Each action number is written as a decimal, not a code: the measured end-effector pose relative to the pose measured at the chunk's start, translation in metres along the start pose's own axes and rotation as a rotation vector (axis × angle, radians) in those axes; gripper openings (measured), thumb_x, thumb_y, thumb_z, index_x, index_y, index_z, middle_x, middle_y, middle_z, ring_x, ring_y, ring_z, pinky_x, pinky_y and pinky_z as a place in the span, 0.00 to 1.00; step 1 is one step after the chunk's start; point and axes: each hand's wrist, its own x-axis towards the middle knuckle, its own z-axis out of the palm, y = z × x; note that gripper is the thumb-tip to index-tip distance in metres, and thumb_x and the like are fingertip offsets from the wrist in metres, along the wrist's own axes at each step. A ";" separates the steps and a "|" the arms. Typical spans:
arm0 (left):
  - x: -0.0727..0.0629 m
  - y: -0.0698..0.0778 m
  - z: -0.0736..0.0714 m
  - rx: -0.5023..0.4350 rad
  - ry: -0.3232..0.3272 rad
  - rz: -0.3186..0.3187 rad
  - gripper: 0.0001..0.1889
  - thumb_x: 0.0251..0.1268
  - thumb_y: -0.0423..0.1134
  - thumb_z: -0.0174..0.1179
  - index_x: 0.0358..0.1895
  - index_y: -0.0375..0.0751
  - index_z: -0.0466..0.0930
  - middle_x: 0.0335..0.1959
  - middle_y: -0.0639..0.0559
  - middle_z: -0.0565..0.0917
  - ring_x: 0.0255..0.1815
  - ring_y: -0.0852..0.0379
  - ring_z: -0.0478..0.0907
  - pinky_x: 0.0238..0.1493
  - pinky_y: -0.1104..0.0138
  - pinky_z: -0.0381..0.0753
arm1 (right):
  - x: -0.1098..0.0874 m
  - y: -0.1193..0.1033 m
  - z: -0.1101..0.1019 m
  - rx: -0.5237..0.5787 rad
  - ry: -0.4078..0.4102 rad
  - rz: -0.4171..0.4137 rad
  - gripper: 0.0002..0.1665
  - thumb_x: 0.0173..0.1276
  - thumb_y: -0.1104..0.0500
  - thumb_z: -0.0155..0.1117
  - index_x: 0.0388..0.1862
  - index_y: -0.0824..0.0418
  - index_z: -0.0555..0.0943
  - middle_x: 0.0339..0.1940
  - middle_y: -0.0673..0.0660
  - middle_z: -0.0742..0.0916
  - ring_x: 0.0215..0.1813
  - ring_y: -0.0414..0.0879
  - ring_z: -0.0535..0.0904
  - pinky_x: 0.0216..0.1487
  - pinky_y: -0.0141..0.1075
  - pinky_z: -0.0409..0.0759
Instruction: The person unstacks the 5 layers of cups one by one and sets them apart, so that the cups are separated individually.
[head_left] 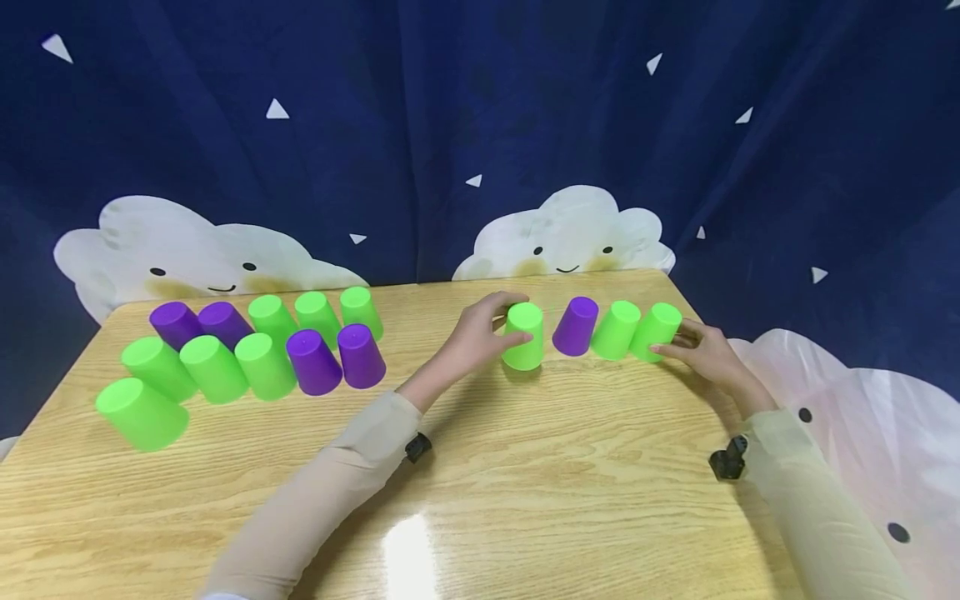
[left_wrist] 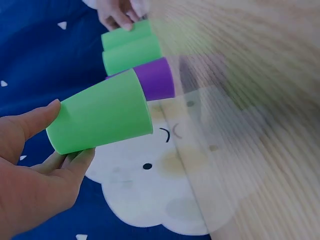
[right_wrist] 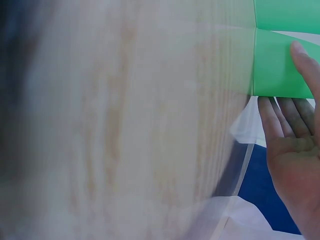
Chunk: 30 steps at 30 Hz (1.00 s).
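My left hand (head_left: 471, 337) grips an upside-down green cup (head_left: 524, 343), thumb on the near side and fingers behind it. In the left wrist view this cup (left_wrist: 102, 115) stands out from the table, with a gap below its rim. To its right a purple cup (head_left: 576, 327) and a second green cup (head_left: 615, 332) stand upside down in a row. At the row's right end my right hand (head_left: 708, 354) holds another green cup (head_left: 657, 329). The right wrist view has the thumb lying across that cup (right_wrist: 275, 65) and the fingers against its side.
On the table's left stands a cluster of upside-down cups, several green (head_left: 214, 371) and several purple (head_left: 313, 363). One green cup (head_left: 142, 415) is at its near left corner. Behind the wooden table (head_left: 540, 483) hangs a dark blue curtain (head_left: 420, 125) with clouds on it.
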 end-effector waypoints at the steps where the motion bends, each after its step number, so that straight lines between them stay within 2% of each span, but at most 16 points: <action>1: -0.005 0.001 -0.003 -0.010 -0.002 0.001 0.28 0.59 0.27 0.68 0.64 0.30 0.71 0.61 0.39 0.76 0.64 0.47 0.73 0.65 0.70 0.72 | 0.000 0.000 0.000 -0.001 0.001 -0.001 0.44 0.67 0.50 0.68 0.73 0.71 0.62 0.65 0.72 0.74 0.65 0.66 0.70 0.48 0.16 0.74; 12: -0.056 0.004 -0.040 -0.037 0.000 0.014 0.28 0.58 0.26 0.68 0.63 0.30 0.73 0.60 0.39 0.76 0.64 0.45 0.72 0.65 0.66 0.73 | -0.001 0.001 -0.001 -0.017 0.007 0.001 0.44 0.68 0.50 0.68 0.72 0.72 0.62 0.65 0.72 0.74 0.65 0.67 0.71 0.48 0.16 0.74; 18: -0.086 0.003 -0.068 -0.027 0.034 0.021 0.27 0.58 0.25 0.68 0.63 0.29 0.72 0.61 0.38 0.76 0.64 0.44 0.72 0.66 0.61 0.72 | 0.000 0.002 -0.001 -0.008 -0.001 0.005 0.45 0.67 0.50 0.68 0.73 0.71 0.61 0.67 0.72 0.73 0.66 0.66 0.70 0.48 0.15 0.74; 23: -0.113 -0.001 -0.101 0.049 0.099 -0.015 0.27 0.58 0.25 0.67 0.63 0.29 0.72 0.60 0.37 0.76 0.63 0.42 0.73 0.64 0.61 0.74 | 0.000 0.002 0.000 0.000 0.001 0.000 0.44 0.67 0.50 0.69 0.73 0.71 0.62 0.66 0.72 0.74 0.66 0.66 0.70 0.48 0.16 0.74; 27: -0.136 -0.003 -0.126 0.103 0.136 -0.070 0.27 0.61 0.27 0.66 0.65 0.31 0.71 0.60 0.38 0.76 0.63 0.43 0.74 0.63 0.61 0.74 | 0.000 0.002 0.000 -0.005 0.005 -0.003 0.45 0.67 0.50 0.69 0.73 0.71 0.62 0.66 0.72 0.74 0.65 0.67 0.70 0.47 0.16 0.74; 30: -0.153 -0.004 -0.142 0.151 0.160 -0.109 0.27 0.63 0.30 0.66 0.66 0.33 0.71 0.62 0.38 0.75 0.64 0.41 0.72 0.64 0.58 0.72 | -0.001 0.001 0.001 -0.011 0.005 -0.006 0.45 0.67 0.50 0.68 0.73 0.71 0.62 0.66 0.73 0.74 0.65 0.67 0.70 0.47 0.15 0.74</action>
